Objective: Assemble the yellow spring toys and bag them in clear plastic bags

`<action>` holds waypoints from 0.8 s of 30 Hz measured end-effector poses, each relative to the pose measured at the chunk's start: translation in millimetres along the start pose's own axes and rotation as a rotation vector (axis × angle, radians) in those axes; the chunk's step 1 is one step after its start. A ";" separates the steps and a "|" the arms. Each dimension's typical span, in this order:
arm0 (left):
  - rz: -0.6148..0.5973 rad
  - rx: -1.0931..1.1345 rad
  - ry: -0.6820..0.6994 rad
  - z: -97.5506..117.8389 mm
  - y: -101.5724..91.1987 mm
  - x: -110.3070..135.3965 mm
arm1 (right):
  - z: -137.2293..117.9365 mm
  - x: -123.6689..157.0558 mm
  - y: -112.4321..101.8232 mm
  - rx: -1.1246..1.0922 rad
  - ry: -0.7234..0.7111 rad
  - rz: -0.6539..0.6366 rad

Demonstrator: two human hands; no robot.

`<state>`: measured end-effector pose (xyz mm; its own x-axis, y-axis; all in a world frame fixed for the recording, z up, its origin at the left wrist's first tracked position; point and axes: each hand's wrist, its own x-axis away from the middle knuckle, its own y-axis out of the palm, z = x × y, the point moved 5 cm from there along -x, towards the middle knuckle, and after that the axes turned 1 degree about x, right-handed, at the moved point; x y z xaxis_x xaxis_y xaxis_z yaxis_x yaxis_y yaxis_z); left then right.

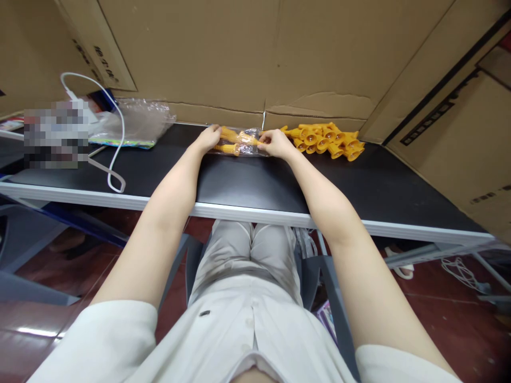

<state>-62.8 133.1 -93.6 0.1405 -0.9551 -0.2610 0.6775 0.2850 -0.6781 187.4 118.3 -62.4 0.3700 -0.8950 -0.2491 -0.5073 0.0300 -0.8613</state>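
A clear plastic bag (251,151) lies near the back of the black table, with several yellow trumpet-shaped plastic pieces (228,149) in it. My left hand (208,138) is closed around the bag's left end. At the right end, the thumb and fingers of my right hand (276,144) pinch the bag, beside the narrow tip of one yellow piece. Whether that tip is also between the fingers, I cannot tell. Just right of my right hand is a stacked pile of similar yellow pieces (328,139), their flared ends facing me.
Flat clear plastic bags (139,121) lie on the left of the table (255,183). A white cable (123,127) loops beside them, next to a blurred-out patch. Tall cardboard (239,53) walls the back, and more cardboard (459,133) stands at the right.
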 end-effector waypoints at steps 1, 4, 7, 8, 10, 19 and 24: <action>-0.011 -0.006 -0.011 0.7 0.4 0.5 | 0.6 -0.3 1.7 -0.031 0.005 0.009; -0.032 -0.014 -0.046 5.8 0.3 4.4 | 0.0 -2.4 9.6 -0.130 0.006 0.035; -0.024 -0.006 -0.060 11.7 -1.1 9.6 | -2.1 -5.5 17.2 -0.264 -0.003 0.054; -0.020 -0.009 -0.062 13.2 -1.5 11.1 | -2.5 -6.2 18.5 -0.296 0.000 0.055; -0.015 -0.017 -0.059 15.9 -2.2 13.9 | -2.7 -6.2 17.8 -0.292 0.004 0.049; -0.002 -0.068 -0.096 23.5 -6.7 20.7 | -6.1 2.6 7.7 -0.032 -0.007 -0.037; 0.009 -0.057 -0.084 20.0 -6.3 16.8 | -9.1 -3.0 11.8 -0.090 -0.073 -0.036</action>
<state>-50.3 113.6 -80.0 0.2085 -0.9551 -0.2105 0.6338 0.2959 -0.7147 173.2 117.4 -67.8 0.4435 -0.8598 -0.2531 -0.5592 -0.0448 -0.8278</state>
